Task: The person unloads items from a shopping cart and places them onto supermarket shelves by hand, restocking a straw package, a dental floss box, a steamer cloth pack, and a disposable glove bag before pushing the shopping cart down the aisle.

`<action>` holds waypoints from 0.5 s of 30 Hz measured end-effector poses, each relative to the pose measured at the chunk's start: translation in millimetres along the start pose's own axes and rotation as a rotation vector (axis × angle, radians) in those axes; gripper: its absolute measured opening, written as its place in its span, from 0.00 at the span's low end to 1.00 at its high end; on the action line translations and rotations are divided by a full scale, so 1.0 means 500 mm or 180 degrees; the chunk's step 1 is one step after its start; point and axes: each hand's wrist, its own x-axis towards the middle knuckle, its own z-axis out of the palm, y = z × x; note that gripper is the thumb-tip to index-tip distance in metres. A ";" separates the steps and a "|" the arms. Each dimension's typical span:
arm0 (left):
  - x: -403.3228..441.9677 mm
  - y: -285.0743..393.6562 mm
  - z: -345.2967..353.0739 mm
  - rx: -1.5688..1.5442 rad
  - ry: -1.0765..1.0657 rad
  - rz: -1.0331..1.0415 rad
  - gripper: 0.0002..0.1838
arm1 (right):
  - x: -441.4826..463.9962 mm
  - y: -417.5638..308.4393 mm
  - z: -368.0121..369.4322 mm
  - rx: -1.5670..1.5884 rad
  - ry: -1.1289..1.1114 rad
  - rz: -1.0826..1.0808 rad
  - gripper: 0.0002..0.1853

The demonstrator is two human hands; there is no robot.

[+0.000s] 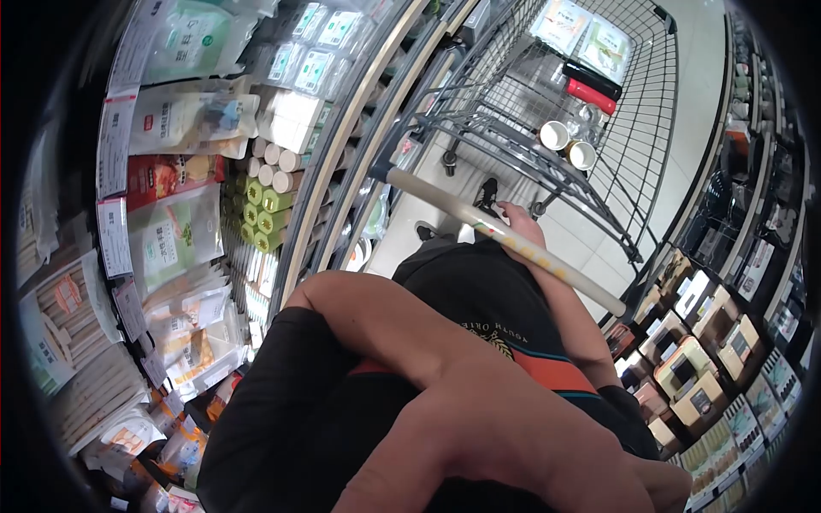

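Note:
My left hand is raised close to the camera, its forearm bent across my chest. Its back faces me, and most of the fingers run out of the bottom of the view, so I cannot tell whether they hold anything. Lower down, my right hand is by the shopping cart's handle. The pale bar crosses in front of that forearm. Its fingers look loosely extended just past the bar, with nothing visible in them. Inside the shopping cart lie white packs, a red roll, a black roll and cups.
Shelves on the left hold bagged goods, clear boxes and green-ended rolls. On the right, another shelf displays boxed goods. The cart stands close ahead on the tiled floor, near a dark shoe.

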 end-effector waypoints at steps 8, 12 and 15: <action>0.092 -0.023 -0.057 -0.0507 -0.0035 -0.0060 0.46 | 0.008 0.028 -0.058 0.0003 -0.0168 0.0494 0.20; 0.117 -0.025 -0.063 -0.0881 0.0220 -0.0079 0.47 | 0.010 0.062 -0.045 0.0152 -0.0092 0.0592 0.19; 0.087 0.017 -0.091 -0.1026 0.1277 -0.0725 0.37 | 0.016 0.070 -0.054 0.0095 -0.0101 0.0505 0.21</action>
